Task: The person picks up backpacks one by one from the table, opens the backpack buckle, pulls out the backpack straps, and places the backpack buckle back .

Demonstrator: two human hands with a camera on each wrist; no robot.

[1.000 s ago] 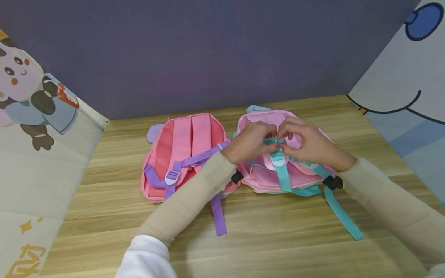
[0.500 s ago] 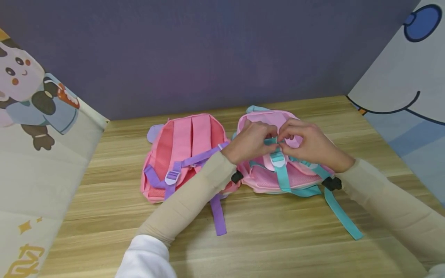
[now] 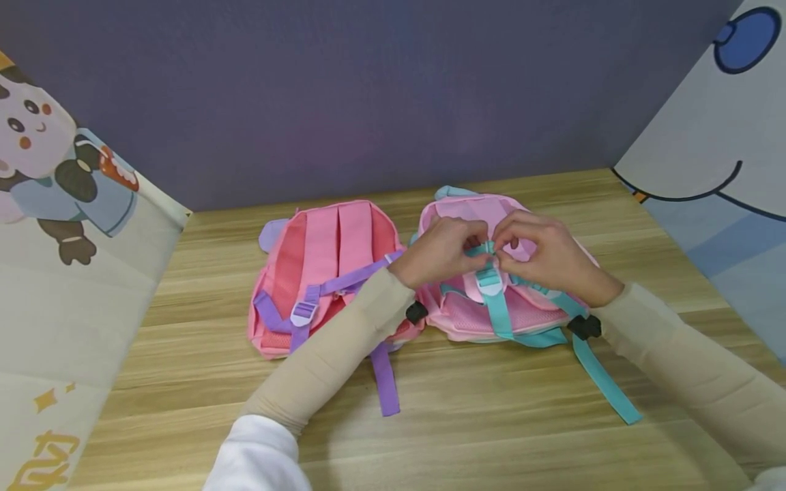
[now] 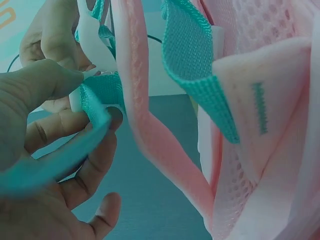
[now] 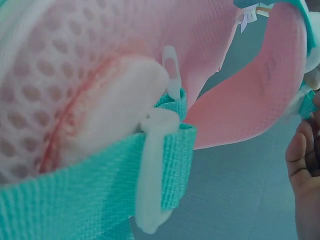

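Both hands meet over a light pink backpack [image 3: 503,203] with teal webbing, on the right in the head view. My left hand [image 3: 439,252] pinches a piece of teal strap [image 3: 481,250] between thumb and fingers. From the other side my right hand [image 3: 546,259] grips the same strap, its fingertips close to the left ones. Just below them lies a white buckle [image 3: 489,283] threaded with teal webbing. In the left wrist view, teal strap [image 4: 65,160] runs across the left palm to a white buckle at the fingertips. The right wrist view shows a second white buckle [image 5: 150,185] up close.
A coral-pink backpack [image 3: 322,245] with purple straps [image 3: 385,382] lies to the left, partly behind the left forearm. Loose teal strap [image 3: 604,382] trails over the wooden table [image 3: 467,423]. A dark wall [image 3: 393,102] stands behind, with printed panels [image 3: 694,150] at the sides.
Both hands stay at the same spot, with only slight finger movement on the teal strap; slightly more of it shows between the fingertips. The backpacks have not moved.
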